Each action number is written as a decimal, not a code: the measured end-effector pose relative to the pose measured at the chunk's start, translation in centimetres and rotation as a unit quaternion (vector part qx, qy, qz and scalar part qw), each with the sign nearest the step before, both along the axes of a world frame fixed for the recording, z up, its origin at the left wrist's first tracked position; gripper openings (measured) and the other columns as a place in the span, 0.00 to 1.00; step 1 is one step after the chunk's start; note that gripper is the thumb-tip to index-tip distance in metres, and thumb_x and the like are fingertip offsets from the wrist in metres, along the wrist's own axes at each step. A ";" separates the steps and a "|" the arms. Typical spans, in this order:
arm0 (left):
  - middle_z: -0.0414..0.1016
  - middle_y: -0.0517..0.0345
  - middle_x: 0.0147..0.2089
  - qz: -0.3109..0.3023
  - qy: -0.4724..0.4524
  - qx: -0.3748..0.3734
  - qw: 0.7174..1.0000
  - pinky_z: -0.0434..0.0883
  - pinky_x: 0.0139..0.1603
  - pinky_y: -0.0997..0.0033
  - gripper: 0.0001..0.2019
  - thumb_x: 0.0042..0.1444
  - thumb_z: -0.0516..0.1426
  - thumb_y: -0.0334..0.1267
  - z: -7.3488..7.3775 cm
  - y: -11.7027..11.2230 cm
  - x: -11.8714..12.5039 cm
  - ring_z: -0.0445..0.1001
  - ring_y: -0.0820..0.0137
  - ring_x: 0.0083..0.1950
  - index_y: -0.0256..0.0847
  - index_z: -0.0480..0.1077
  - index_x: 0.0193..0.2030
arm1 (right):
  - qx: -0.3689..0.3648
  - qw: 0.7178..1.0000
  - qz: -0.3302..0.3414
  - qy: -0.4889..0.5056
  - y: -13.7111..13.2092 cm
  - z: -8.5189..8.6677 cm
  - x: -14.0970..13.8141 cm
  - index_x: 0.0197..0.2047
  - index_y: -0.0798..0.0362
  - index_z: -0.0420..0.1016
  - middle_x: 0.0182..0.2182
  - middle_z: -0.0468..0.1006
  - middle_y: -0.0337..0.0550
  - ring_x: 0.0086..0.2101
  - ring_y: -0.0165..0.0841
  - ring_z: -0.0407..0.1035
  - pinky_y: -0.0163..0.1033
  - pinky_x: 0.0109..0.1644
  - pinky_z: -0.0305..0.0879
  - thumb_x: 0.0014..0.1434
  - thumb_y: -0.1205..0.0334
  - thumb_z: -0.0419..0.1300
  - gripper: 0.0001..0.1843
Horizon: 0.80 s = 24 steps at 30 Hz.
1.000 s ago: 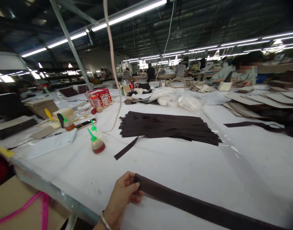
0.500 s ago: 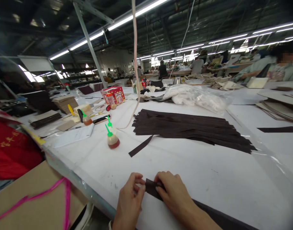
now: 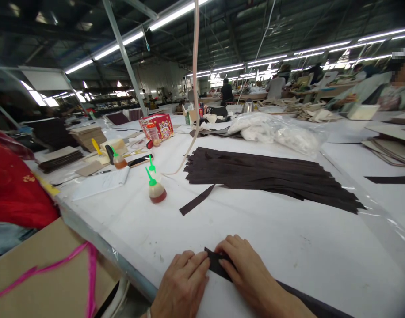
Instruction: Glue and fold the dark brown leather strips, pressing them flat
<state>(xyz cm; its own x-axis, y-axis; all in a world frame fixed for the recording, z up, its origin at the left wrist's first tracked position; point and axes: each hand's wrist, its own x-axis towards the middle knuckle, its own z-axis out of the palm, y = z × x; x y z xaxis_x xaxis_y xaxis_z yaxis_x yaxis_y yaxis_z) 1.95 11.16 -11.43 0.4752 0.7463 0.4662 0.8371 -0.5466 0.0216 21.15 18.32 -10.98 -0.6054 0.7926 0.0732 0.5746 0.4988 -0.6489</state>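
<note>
From here I see a matt strip (image 3: 217, 265), a smooth worktop (image 3: 275, 238) and, beyond, a crinkled, glossy plastic bag (image 3: 272, 128).

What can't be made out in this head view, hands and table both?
In the head view:
Long, flat, dark brown strip: middle hidden by the bare right hand and forearm; one end cut off by the bottom edge.
Bare left hand: palm hidden by its own back.
White paper sheet: any writing too small and blurred.
Rear green-nozzled bottle: partly hidden by the front green-nozzled, translucent bottle.
</note>
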 end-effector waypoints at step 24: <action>0.76 0.55 0.52 -0.003 0.017 0.038 0.999 0.69 0.42 0.65 0.14 0.64 0.48 0.32 0.4 0.2 -0.1 0.69 0.63 0.45 0.35 0.70 0.52 | 0.161 0.984 0.060 0.035 -1.1 -1.4 0.8 0.46 0.51 0.71 0.36 0.69 0.41 0.37 0.35 0.60 0.41 0.41 0.55 0.60 0.77 0.54 0.15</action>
